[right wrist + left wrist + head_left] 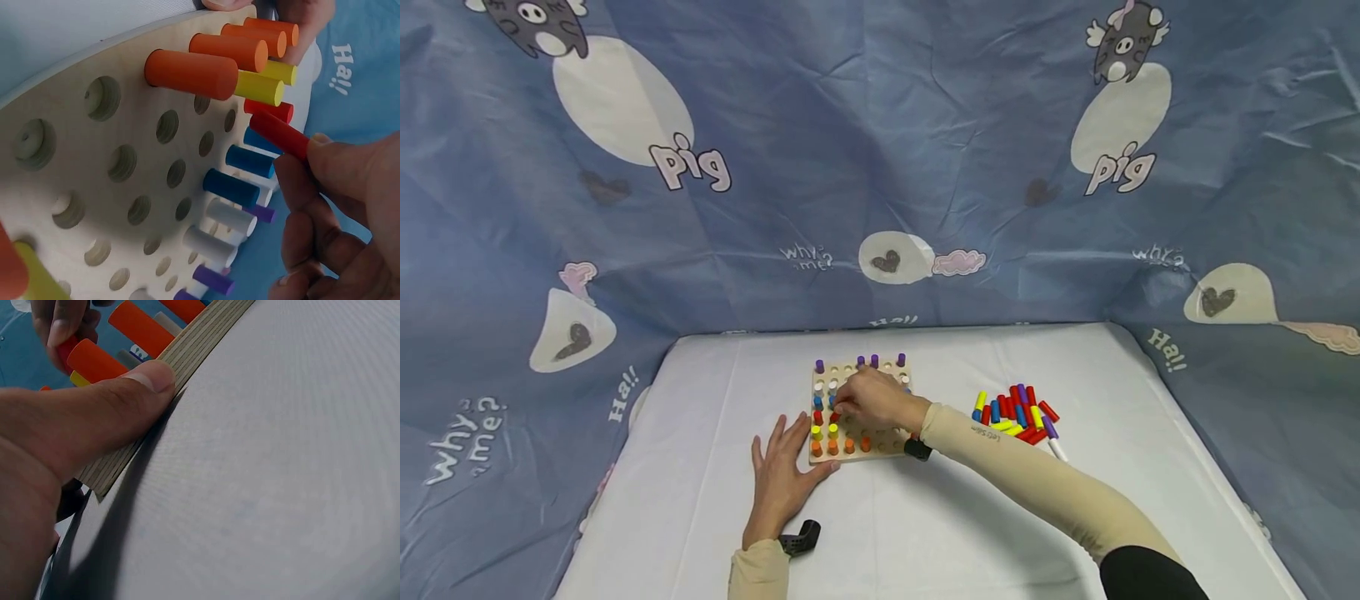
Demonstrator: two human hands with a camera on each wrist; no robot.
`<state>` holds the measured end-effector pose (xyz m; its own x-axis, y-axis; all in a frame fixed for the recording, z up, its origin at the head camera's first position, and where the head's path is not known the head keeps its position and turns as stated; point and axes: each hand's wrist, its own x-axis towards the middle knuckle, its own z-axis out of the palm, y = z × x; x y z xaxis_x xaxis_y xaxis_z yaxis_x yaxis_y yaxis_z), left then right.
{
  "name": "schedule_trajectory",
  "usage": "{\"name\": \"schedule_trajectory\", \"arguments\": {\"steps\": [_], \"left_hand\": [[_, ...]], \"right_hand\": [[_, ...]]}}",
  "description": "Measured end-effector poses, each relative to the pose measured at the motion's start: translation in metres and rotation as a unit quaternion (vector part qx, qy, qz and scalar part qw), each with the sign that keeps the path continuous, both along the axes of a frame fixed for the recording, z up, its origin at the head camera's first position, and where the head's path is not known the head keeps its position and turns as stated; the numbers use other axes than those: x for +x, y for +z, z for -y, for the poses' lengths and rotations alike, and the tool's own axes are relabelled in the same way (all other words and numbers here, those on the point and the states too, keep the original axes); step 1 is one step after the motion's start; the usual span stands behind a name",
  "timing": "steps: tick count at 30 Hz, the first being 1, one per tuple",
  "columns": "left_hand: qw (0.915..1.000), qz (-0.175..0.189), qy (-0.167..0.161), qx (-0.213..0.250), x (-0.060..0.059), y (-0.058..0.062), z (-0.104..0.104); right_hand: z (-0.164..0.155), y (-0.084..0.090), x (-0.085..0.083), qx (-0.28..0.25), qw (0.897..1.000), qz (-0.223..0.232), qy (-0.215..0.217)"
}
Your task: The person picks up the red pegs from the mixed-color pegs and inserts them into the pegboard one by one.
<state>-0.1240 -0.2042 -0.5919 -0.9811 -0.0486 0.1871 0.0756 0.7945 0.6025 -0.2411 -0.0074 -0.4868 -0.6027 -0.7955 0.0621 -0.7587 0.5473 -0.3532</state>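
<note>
In the right wrist view, my right hand (340, 200) pinches a red peg (278, 134) between thumb and index finger, tilted over the wooden pegboard (75, 144). A standing red peg is right behind its lower end. My left hand (781, 483) lies at the board's near left corner with fingers spread on the table. Its thumb (94, 415) presses along the layered board edge (206, 334). Orange pegs (194, 74) stand along the near row, with yellow pegs (259, 87), blue pegs (231, 187) and white pegs (209, 245) in rows behind.
A loose pile of red, yellow, blue, purple and white pegs (1018, 412) lies on the white table (1000, 525), right of the board. Purple pegs (874, 360) stand along the board's far edge. A blue patterned cloth (820, 167) hangs behind the table.
</note>
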Motion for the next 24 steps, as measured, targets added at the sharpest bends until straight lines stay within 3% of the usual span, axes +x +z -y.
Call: {"name": "schedule_trajectory", "arguments": {"steps": [4, 24], "left_hand": [[0.9999, 0.011, 0.000, 0.000, 0.000, 0.001, 0.000], [1.0000, 0.001, 0.004, -0.007, 0.000, -0.001, 0.000]], "right_hand": [[0.005, -0.004, 0.000, 0.013, 1.000, -0.004, -0.003], [0.013, -0.012, -0.005, 0.042, 0.999, -0.008, -0.005]]}}
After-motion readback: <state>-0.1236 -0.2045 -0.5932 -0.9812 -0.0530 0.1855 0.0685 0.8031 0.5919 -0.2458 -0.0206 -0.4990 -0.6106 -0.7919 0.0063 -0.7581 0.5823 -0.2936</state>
